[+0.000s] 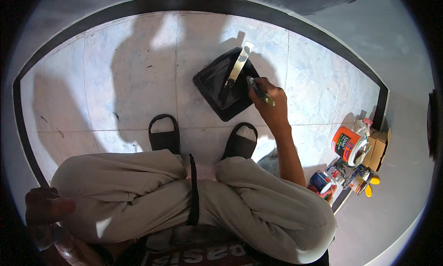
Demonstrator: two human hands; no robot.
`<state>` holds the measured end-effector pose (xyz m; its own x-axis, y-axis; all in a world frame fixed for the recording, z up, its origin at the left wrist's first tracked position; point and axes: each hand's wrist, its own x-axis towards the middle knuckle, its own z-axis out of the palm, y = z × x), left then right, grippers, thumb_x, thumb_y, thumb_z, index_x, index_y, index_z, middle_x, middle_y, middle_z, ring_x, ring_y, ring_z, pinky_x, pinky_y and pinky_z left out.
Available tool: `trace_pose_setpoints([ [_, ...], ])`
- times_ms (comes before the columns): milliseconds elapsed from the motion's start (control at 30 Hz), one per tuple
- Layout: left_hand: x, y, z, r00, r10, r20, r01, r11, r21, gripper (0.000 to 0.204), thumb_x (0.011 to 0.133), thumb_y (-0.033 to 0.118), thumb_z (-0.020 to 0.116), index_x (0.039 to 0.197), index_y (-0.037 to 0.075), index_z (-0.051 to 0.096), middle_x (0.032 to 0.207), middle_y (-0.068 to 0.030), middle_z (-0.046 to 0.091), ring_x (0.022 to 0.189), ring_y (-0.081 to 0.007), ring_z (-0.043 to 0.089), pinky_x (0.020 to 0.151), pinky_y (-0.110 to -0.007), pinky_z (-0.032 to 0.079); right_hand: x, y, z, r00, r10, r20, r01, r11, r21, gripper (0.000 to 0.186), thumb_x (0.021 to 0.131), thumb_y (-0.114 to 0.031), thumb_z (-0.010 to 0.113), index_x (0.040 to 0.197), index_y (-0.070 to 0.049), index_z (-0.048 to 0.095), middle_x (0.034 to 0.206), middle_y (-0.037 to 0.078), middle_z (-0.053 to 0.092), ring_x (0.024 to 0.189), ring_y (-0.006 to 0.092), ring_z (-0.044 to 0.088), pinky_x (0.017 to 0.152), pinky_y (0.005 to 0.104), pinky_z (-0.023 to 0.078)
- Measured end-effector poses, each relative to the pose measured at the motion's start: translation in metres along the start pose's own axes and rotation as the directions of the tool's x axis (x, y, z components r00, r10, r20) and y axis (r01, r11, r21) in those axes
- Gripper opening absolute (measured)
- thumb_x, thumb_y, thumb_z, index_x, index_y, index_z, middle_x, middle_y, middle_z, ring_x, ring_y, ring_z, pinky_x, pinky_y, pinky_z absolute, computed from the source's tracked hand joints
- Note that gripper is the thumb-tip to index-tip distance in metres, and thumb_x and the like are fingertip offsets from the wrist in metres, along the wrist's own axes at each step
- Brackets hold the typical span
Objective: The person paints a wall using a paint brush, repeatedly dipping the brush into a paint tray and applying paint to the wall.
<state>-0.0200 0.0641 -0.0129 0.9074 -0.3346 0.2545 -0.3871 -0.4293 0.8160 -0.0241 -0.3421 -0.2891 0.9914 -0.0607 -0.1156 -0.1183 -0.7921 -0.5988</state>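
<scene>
On the floor ahead, right hand (266, 104) grips a brush (260, 90) over the tray (217, 88), within easy reach while squatting; left hand (46, 208) rests loosely curled, empty.

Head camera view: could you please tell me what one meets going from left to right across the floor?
Left hand → left sandal → black tray → right hand holding a brush → orange-and-white tub → cardboard box.
</scene>
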Motion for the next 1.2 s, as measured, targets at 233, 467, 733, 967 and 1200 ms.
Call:
trace_pose_setpoints([
  [233, 0.018, -0.001, -0.008, 0.986, 0.041, 0.162, -0.053, 0.996, 0.069, 0.021, 0.103, 0.014, 0.061, 0.113, 0.0, 0.049, 0.099, -0.0288, 0.073, 0.093, -0.0325, 0.074, 0.083, -0.037, 0.061, 0.004, -0.009, 0.002, 0.992, -0.066, 0.103, 0.081, 0.986, -0.143, 0.025, 0.089, -0.02, 0.075, 0.108, -0.005, 0.07, 0.084, 0.02, 0.073, 0.074, 0.0364, 0.073, 0.066, 0.0435, 0.057],
  [467, 0.013, -0.021, 0.003, 0.983, 0.059, 0.172, -0.062, 0.998, 0.008, 0.022, 0.104, 0.014, 0.059, 0.112, -0.003, 0.048, 0.102, -0.027, 0.07, 0.094, -0.034, 0.074, 0.084, -0.038, 0.063, 0.005, -0.001, -0.019, 0.983, 0.168, 0.08, -0.177, 0.976, 0.124, 0.019, 0.091, -0.014, 0.075, 0.104, -0.001, 0.074, 0.083, 0.017, 0.075, 0.067, 0.0223, 0.073, 0.06, 0.035, 0.055],
  [733, 0.01, -0.017, 0.01, 0.986, 0.057, 0.154, -0.057, 0.998, -0.005, 0.023, 0.104, 0.014, 0.057, 0.11, -0.006, 0.048, 0.105, -0.0241, 0.066, 0.095, -0.0362, 0.074, 0.085, -0.04, 0.065, -0.037, 0.008, -0.027, 0.905, 0.424, 0.026, -0.347, 0.703, 0.621, 0.04, 0.099, -0.014, 0.068, 0.136, 0.002, 0.062, 0.096, 0.019, 0.076, 0.078, 0.0182, 0.073, 0.062, 0.0291, 0.062],
  [967, 0.017, -0.003, 0.013, 0.986, 0.024, 0.167, -0.031, 0.999, 0.04, 0.024, 0.105, 0.014, 0.055, 0.108, -0.009, 0.048, 0.102, -0.0226, 0.064, 0.092, -0.0376, 0.075, 0.082, -0.042, 0.067, -0.081, 0.013, 0.003, 0.826, 0.56, -0.067, -0.332, 0.579, 0.744, 0.04, 0.101, -0.016, 0.065, 0.136, 0.005, 0.061, 0.1, 0.022, 0.075, 0.08, 0.0223, 0.075, 0.066, 0.0331, 0.064],
  [1200, 0.019, -0.007, 0.017, 0.991, -0.021, 0.136, 0.004, 0.993, 0.119, 0.024, 0.106, 0.015, 0.053, 0.107, -0.009, 0.051, 0.094, -0.0284, 0.07, 0.087, -0.0357, 0.076, 0.075, -0.038, 0.065, -0.1, 0.01, 0.007, 0.81, 0.564, -0.165, -0.279, 0.616, 0.736, 0.035, 0.102, -0.011, 0.064, 0.133, 0.006, 0.062, 0.095, 0.02, 0.076, 0.082, 0.0189, 0.074, 0.068, 0.0319, 0.063],
])
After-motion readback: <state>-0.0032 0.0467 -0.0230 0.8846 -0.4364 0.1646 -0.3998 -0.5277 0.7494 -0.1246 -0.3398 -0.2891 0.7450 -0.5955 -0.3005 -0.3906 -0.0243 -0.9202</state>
